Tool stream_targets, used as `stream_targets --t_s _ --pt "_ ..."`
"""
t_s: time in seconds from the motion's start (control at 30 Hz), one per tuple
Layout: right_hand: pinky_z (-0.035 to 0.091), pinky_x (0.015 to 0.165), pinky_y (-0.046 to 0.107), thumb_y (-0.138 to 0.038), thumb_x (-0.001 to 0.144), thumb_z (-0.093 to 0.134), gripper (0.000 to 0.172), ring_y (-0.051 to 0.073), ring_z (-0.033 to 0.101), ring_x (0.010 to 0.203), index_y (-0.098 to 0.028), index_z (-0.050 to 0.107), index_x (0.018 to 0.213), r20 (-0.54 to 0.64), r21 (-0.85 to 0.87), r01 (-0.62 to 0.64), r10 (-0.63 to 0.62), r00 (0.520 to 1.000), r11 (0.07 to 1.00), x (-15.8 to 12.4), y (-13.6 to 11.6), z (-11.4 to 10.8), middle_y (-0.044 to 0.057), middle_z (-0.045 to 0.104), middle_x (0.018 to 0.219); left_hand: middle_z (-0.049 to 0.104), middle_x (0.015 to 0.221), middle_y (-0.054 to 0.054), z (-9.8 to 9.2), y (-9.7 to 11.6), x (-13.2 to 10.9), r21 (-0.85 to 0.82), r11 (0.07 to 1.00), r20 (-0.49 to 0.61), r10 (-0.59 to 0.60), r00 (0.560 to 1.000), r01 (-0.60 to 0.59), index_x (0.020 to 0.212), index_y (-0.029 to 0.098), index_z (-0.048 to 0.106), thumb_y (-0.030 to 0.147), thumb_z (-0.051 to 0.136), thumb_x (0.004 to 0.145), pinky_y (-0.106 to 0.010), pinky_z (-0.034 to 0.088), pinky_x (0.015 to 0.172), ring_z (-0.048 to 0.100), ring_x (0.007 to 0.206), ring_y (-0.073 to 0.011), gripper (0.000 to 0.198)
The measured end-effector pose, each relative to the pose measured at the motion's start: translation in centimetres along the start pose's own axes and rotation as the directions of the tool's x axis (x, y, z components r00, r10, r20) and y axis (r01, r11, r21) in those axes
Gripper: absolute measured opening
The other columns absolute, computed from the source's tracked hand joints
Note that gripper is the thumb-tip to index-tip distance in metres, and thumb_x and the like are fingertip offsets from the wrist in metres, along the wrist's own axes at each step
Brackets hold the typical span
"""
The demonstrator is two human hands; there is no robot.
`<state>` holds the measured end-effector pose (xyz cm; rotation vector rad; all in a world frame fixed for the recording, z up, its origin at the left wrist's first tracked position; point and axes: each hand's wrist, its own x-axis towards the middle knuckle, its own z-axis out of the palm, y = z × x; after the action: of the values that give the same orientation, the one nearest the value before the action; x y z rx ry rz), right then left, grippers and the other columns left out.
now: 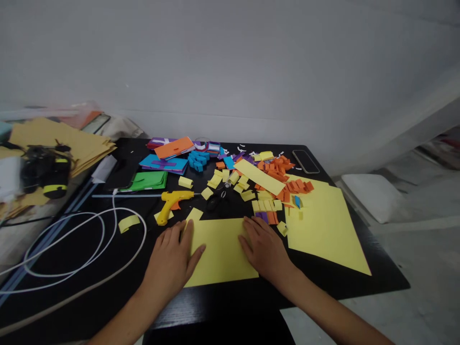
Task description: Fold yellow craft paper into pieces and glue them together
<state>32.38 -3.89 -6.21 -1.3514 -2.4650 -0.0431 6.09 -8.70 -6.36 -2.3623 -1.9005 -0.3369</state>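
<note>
Bare table point(219, 298) fronts the yellow sheet point(219, 251), while a glue gun point(171, 201) and loose paper pieces point(266, 206) crowd its far side.

Yellow sheet point(219, 254) — matt paper; glue gun point(175, 196) — plastic.

Left hand point(168, 256) palm down, right hand point(264, 247) likewise, forearms point(133, 306) angled inward (bare)

A paper-craft work corner, set against a plain wall point(230, 72)
On the black table point(334, 275), a glue gun point(168, 203), scissors point(223, 193) and folded coloured paper point(275, 167) are spread; left of the table, brown paper point(59, 141) is piled.
</note>
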Motion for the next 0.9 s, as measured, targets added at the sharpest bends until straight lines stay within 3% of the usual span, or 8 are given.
stream_targets --t_s 0.33,0.47,0.57,0.63,0.7,0.77,0.9 --pt "0.053 0.107 0.051 -0.028 0.101 0.053 0.034 0.035 0.062 0.123 -0.007 0.069 0.123 -0.014 -0.006 -0.051 0.05 0.999 0.999 -0.4 0.0 0.1 0.019 0.073 0.125 0.063 0.128 -0.025 0.1 0.0 -0.1 -0.039 0.999 0.005 -0.023 1.0 0.023 0.143 0.006 0.054 0.052 0.051 0.1 -0.053 0.052 0.096 0.061 0.118 -0.0398 0.063" --pt "0.051 0.103 0.053 -0.022 0.097 0.056 0.031 0.037 0.06 0.118 -0.005 0.067 0.121 0.016 -0.027 -0.071 0.072 0.997 0.997 0.6 -0.9 -0.5 0.022 0.07 0.119 0.063 0.128 -0.025 0.1 0.0 0.0 -0.047 0.999 0.003 -0.019 1.0 0.019 0.142 0.006 0.055 0.052 0.05 0.101 -0.053 0.051 0.097 0.061 0.117 -0.0394 0.062" --pt "0.054 0.089 0.045 -0.016 0.095 0.056 0.017 0.031 0.063 0.1 -0.013 0.07 0.105 0.112 -0.001 -0.063 0.063 0.992 0.998 2.5 -2.6 -0.6 0.017 0.069 0.109 0.063 0.128 -0.025 0.1 -0.1 0.0 -0.04 0.999 0.006 -0.019 1.0 0.019 0.142 0.006 0.056 0.052 0.051 0.1 -0.054 0.052 0.096 0.062 0.116 -0.0396 0.062" --pt "0.055 0.083 0.039 -0.015 0.097 0.053 0.016 0.028 0.065 0.093 -0.016 0.069 0.093 0.227 0.056 0.004 -0.017 0.974 0.998 4.1 -4.0 -0.3 0.013 0.07 0.097 0.063 0.128 -0.025 0.2 -0.1 0.0 -0.038 0.999 0.007 -0.023 1.0 0.023 0.142 0.006 0.056 0.052 0.051 0.1 -0.055 0.052 0.095 0.061 0.116 -0.0401 0.062" --pt "0.055 0.079 0.034 -0.017 0.1 0.051 0.018 0.025 0.069 0.091 -0.016 0.068 0.094 0.328 0.097 0.042 -0.071 0.942 0.994 5.8 -5.3 0.2 0.012 0.071 0.094 0.063 0.129 -0.025 0.2 -0.2 -0.1 -0.04 0.999 0.004 -0.025 1.0 0.025 0.142 0.009 0.057 0.052 0.05 0.101 -0.055 0.053 0.095 0.061 0.118 -0.0401 0.06" --pt "0.055 0.077 0.033 -0.022 0.102 0.05 0.019 0.024 0.072 0.091 -0.015 0.067 0.102 0.408 0.098 0.011 -0.05 0.912 0.995 7.4 -6.4 0.7 0.012 0.074 0.096 0.064 0.13 -0.024 0.3 -0.2 -0.1 -0.037 0.999 -0.001 -0.023 1.0 0.023 0.141 0.011 0.057 0.051 0.049 0.101 -0.054 0.053 0.095 0.061 0.118 -0.0393 0.057" --pt "0.057 0.073 0.036 -0.033 0.106 0.048 0.031 0.027 0.076 0.083 -0.013 0.07 0.101 0.44 0.047 -0.067 0.039 0.897 0.997 9.4 -7.2 1.0 0.016 0.077 0.09 0.064 0.13 -0.024 0.3 -0.2 -0.2 -0.021 1.0 0.0 -0.016 1.0 0.016 0.142 0.011 0.056 0.053 0.048 0.101 -0.053 0.052 0.097 0.062 0.118 -0.0387 0.059"
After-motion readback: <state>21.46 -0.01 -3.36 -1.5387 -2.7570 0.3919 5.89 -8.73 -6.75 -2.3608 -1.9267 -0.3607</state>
